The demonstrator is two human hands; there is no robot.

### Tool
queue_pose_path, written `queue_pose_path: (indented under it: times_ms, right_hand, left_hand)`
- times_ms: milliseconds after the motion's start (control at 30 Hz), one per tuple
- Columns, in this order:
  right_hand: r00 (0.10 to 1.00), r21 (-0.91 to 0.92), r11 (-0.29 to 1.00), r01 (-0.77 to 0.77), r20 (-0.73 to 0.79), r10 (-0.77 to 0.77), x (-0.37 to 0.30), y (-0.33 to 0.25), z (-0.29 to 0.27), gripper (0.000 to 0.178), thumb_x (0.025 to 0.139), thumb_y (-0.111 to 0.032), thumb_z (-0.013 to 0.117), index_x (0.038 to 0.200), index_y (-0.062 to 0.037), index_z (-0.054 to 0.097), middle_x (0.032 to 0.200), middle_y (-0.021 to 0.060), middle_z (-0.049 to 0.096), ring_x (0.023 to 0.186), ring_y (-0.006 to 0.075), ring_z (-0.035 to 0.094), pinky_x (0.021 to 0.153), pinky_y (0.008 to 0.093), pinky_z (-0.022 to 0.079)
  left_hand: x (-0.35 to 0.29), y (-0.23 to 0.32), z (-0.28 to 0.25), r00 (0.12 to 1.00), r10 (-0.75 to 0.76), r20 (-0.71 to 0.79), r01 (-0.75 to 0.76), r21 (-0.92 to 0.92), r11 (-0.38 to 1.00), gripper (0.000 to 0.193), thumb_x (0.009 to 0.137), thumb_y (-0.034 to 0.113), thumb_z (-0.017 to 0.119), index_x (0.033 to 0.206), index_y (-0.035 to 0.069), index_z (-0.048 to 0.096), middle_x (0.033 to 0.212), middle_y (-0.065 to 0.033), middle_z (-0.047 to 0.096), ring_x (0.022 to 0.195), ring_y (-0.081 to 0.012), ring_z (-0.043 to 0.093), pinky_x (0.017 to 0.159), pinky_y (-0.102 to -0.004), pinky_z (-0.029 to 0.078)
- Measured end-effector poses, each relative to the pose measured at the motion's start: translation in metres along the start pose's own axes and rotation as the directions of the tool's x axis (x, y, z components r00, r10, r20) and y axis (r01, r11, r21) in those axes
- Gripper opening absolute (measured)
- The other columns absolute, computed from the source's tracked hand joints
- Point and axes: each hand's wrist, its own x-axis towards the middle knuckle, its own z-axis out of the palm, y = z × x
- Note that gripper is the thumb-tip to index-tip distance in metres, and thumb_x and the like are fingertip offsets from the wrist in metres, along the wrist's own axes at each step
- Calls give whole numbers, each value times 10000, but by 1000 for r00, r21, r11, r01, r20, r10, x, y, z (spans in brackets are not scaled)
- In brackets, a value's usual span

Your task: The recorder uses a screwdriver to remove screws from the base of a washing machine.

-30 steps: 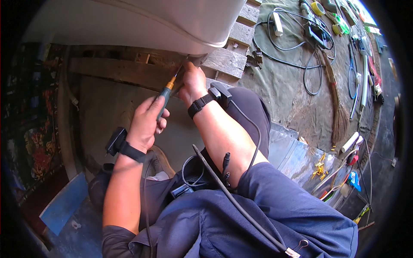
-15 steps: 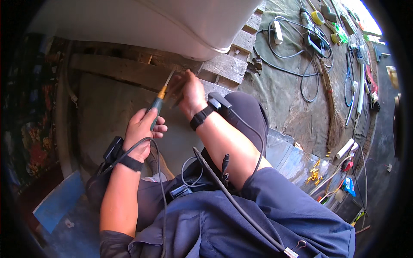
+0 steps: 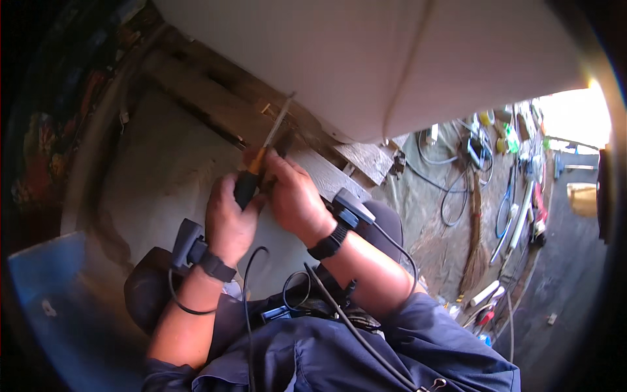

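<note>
My left hand (image 3: 233, 219) is closed round the dark handle of a screwdriver (image 3: 277, 128), whose yellow-orange collar and long metal shank point up and away. Close beside it, my right hand (image 3: 295, 199) has its fingers curled in at the collar. A blurred dark shape shows at those fingertips, and I cannot make out what they grip. Beyond the tip of the shank hangs a large pale, smooth-sided body (image 3: 339, 59), resting over a wooden pallet (image 3: 323, 173).
A blue panel (image 3: 46, 274) stands at the lower left. To the right, a straw broom (image 3: 475, 242), cables (image 3: 450, 209) and assorted tools lie on a ground sheet. Cords from my wrist straps loop across my lap (image 3: 281, 353).
The view has turned, so the pale body fills more of the top. My hands have come together, and the screwdriver now sits against my right fingers.
</note>
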Motion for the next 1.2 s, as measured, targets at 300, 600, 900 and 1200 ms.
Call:
queue_pose_path:
  times_ms: [300, 600, 900, 1200]
  right_hand:
    - [995, -295, 954, -51, -95, 24, -33, -33, 50, 404, 947, -294, 440, 1194, 19, 504, 1155, 111, 553, 1100, 191, 497, 945, 295, 358]
    - [932, -212, 937, -277, -297, 209, -106, -67, 104, 444, 958, -284, 414, 1260, 41, 440, 1240, 142, 526, 1174, 204, 472, 992, 300, 339]
    - [985, -852, 516, 84, -7, -172, -172, -287, 256, 313, 934, -174, 474, 1168, 23, 539, 1074, 86, 612, 983, 165, 577, 878, 291, 433]
    - [609, -705, -689, 166, 623, -491, -188, -474, 452, 456, 708, -151, 728, 1113, -17, 566, 1133, 127, 561, 1071, 279, 517, 937, 362, 397]
  left_hand:
    - [-18, 12, -24, 976, 199, 83, -177, -223, 959, 506, 742, 199, 712, 1117, 26, 421, 1025, -180, 513, 927, -337, 535, 808, -381, 433]
    - [-77, 67, -79, 920, 21, 392, 94, -272, 958, 438, 849, 276, 606, 1123, 4, 399, 958, -182, 587, 859, -342, 605, 721, -388, 479]
    - [-134, 130, -248, 952, -211, 224, 291, -430, 855, 300, 899, 257, 550, 1044, 25, 427, 849, -81, 579, 683, -150, 608, 561, -274, 488]
    - [-230, 122, -436, 731, -679, 75, 642, -416, 645, 260, 903, 233, 522, 980, 5, 422, 740, -75, 578, 572, -155, 585, 452, -273, 456]
